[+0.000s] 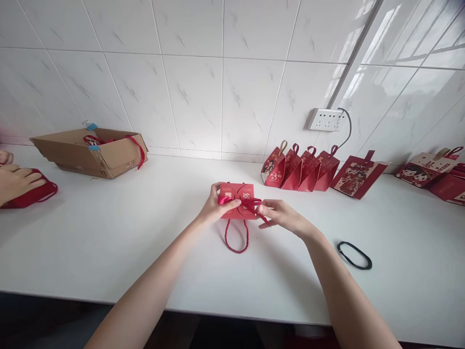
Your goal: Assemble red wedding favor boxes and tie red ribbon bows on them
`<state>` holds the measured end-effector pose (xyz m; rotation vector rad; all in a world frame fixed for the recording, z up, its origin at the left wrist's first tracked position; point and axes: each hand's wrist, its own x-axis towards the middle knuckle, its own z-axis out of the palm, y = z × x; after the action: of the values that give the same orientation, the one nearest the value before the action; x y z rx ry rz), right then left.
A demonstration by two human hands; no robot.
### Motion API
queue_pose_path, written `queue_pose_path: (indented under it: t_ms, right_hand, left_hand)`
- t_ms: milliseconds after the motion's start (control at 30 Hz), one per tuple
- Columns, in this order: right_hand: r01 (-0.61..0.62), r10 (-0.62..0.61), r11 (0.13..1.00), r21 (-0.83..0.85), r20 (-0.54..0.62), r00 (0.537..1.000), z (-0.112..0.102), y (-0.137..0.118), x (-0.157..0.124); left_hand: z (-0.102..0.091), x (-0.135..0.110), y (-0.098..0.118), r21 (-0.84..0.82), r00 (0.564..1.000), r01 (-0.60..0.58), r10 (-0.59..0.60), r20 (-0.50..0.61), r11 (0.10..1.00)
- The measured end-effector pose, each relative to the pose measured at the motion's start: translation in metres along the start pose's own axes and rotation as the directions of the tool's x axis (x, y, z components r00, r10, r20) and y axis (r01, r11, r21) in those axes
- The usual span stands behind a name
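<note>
A small red gift box with gold lettering stands at the middle of the white table. Its twisted red cord handle hangs in a loop toward me on the tabletop. My left hand grips the box's left side, its thumb pressing the red ribbon against the front. On the right, my right hand pinches the ribbon's loose end between thumb and fingers, a tail dangling below. The ribbon crosses the middle of the box; whether it is knotted under the thumb I cannot tell.
An open cardboard box with red ribbon and clips stands back left. Near it, another person's hand rests on a red bag. Several red gift boxes line the back right, below a power socket. A black band lies front right.
</note>
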<state>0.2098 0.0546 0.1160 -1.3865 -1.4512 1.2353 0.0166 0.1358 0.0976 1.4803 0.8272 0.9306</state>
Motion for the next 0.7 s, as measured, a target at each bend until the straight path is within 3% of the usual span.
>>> queue_pose_path:
  t_ms: [100, 267, 700]
  right_hand:
    - [0.025, -0.013, 0.99, -0.136, 0.091, 0.996, -0.0017, -0.0009, -0.0046]
    - [0.1, -0.082, 0.958, -0.27, 0.078, 0.994, 0.0055, -0.0042, -0.0049]
    - [0.182, -0.148, 0.955, -0.233, 0.156, 0.977, 0.0029, -0.0002, -0.0023]
  left_hand:
    - [0.0022, -0.0026, 0.0032, -0.012, 1.0, 0.001, -0.001, -0.013, 1.0]
    - [0.0055, -0.0051, 0.0065, -0.014, 0.999, 0.032, -0.033, -0.029, 0.999]
    - [0.0086, -0.005, 0.0048, 0.029, 0.998, -0.023, 0.025, -0.066, 0.999]
